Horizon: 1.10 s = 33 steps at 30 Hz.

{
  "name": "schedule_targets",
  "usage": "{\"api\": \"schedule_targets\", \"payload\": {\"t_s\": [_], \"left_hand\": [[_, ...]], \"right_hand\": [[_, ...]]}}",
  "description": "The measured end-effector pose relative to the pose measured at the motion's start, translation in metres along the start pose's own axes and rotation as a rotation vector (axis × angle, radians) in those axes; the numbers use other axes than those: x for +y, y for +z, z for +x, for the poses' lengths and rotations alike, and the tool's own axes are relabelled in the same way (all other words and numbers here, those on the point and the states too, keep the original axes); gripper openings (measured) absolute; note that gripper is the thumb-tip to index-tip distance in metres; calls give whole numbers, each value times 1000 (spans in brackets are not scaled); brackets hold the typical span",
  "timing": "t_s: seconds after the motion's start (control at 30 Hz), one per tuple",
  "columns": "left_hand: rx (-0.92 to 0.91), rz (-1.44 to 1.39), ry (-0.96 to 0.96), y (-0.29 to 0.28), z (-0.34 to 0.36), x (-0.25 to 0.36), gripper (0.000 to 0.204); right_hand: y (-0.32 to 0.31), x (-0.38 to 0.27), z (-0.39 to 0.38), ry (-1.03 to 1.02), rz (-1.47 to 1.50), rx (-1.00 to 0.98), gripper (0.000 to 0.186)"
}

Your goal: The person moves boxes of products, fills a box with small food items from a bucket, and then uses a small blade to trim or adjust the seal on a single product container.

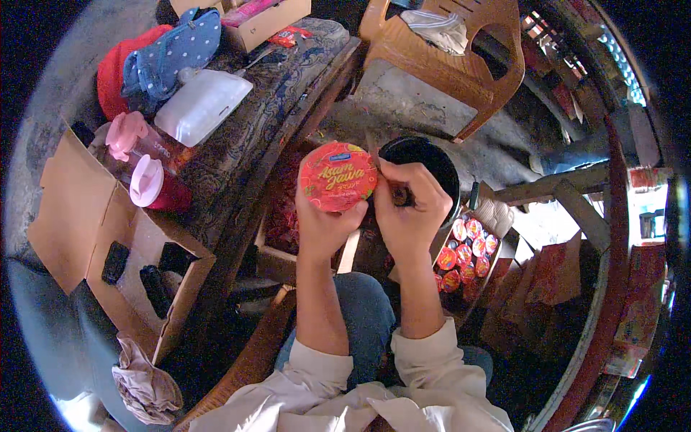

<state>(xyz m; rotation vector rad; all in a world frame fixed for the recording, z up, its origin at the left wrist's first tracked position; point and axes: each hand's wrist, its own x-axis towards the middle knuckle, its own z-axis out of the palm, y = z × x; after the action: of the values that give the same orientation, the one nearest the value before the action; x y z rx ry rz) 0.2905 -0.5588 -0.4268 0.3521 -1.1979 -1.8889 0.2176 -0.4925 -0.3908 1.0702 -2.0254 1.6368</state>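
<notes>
My left hand [322, 229] is closed around a round tub with a red printed lid [340, 176], its lid facing up toward me. Close beside its right edge, my right hand [412, 209] has its fingers curled in a pinch. A thin, blade-like strip [372, 147] rises from the right fingertips along the lid's edge; its exact kind is unclear. Behind the right hand stands a round black bucket [440, 167]. Below the tub, a box of red, shredded-looking pieces [279, 216] is partly hidden by my left hand and forearm.
At right, a carton holds several red-lidded tubs [468, 252]. On the left are an open cardboard box [61, 209], pink-lidded drink containers [147, 180], a clear plastic box [204, 106] and a blue dotted pouch [173, 61]. A brown plastic chair [461, 68] stands ahead.
</notes>
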Motion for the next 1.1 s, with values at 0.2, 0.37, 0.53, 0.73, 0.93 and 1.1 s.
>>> {"api": "schedule_targets", "payload": {"t_s": [0.2, 0.37, 0.53, 0.73, 0.93, 1.1], "left_hand": [[39, -15, -2, 6, 1, 6, 65], [55, 51, 17, 4, 2, 8, 68], [30, -1, 43, 4, 2, 3, 72], [12, 6, 46, 2, 2, 2, 72], [24, 74, -3, 4, 4, 6, 68], [73, 28, -34, 7, 3, 8, 69]], "right_hand": [[-6, 12, -7, 61, 56, 39, 13], [-18, 1, -7, -188, -112, -27, 17], [-24, 5, 0, -401, -247, -116, 21], [-21, 5, 8, -428, -292, -212, 17], [-12, 12, 11, -85, -91, -172, 12], [-24, 11, 11, 28, -35, -147, 8]]}}
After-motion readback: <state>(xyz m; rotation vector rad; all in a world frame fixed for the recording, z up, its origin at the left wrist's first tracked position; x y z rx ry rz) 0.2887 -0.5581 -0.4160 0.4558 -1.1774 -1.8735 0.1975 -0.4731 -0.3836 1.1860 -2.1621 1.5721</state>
